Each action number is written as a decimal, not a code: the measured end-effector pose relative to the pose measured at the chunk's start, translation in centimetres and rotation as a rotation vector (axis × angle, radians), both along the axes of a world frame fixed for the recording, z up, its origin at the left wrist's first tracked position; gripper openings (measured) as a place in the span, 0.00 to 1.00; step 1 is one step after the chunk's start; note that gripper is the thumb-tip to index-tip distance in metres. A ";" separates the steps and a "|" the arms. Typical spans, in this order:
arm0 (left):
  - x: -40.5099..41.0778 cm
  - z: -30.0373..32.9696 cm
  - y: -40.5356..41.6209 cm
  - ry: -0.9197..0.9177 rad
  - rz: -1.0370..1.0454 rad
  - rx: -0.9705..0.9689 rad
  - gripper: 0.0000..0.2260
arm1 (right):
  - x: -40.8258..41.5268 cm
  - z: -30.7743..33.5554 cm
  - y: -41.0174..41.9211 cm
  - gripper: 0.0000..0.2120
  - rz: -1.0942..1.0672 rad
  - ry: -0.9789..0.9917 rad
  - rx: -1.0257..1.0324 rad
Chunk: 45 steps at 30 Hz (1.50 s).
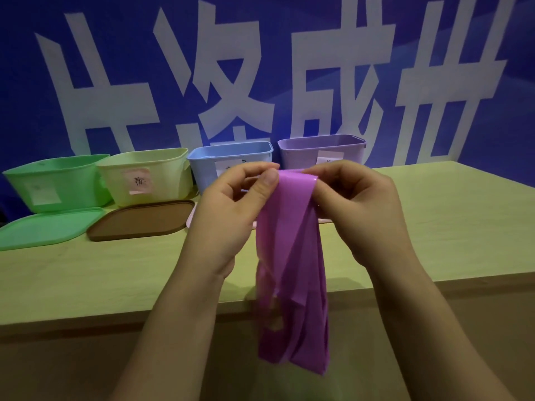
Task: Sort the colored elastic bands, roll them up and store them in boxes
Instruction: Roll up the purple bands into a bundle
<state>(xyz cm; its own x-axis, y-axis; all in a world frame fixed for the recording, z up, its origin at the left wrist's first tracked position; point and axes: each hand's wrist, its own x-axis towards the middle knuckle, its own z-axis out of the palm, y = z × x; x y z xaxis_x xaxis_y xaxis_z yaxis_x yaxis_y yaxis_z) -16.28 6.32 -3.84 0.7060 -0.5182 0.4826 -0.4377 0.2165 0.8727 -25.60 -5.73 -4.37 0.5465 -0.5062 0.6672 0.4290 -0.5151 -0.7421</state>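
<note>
At the far left of the bench (86,273) stands the green box (55,183), and its green lid (46,230) lies flat in front of it, cut off by the left edge of the view. Next to it is the pale yellow box (144,175) with a pink label whose writing I cannot read, and a brown lid (142,219) lies before it. Then comes the blue box (231,157); my left hand (228,212) covers its lower part and most of its label. A small pale lid edge (191,219) shows just beside my left wrist, the rest is hidden. My left hand pinches the top of the purple elastic band (292,256) between thumb and fingers, and my right hand (356,209) pinches the same top edge from the other side, so both hands are close together and clamped on it. The band hangs down in several folded layers, in front of the bench edge. Behind my right hand stands the purple box (321,149), its label is partly hidden. What is inside the boxes I cannot see. Behind all is a blue wall (463,39) with large white characters.
</note>
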 end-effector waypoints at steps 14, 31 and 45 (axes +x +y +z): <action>1.0 -6.4 1.1 0.016 -0.273 0.305 0.17 | 0.7 1.9 -2.8 0.05 -0.193 -0.050 0.148; 0.3 -4.3 2.1 -0.026 -0.371 0.142 0.22 | 1.3 1.6 -4.4 0.03 -0.234 -0.046 0.191; -0.6 1.3 4.1 -0.321 -0.099 -0.035 0.15 | 1.1 0.6 -5.0 0.06 -0.192 -0.011 0.214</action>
<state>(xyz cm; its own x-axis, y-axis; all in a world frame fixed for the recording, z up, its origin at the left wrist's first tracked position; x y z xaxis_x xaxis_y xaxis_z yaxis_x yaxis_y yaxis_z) -16.88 10.38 -2.59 0.4625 -0.5556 0.6909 -0.6643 0.2989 0.6851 -24.49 -10.71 -3.80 0.4204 -0.7297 0.5393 0.3474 -0.4196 -0.8386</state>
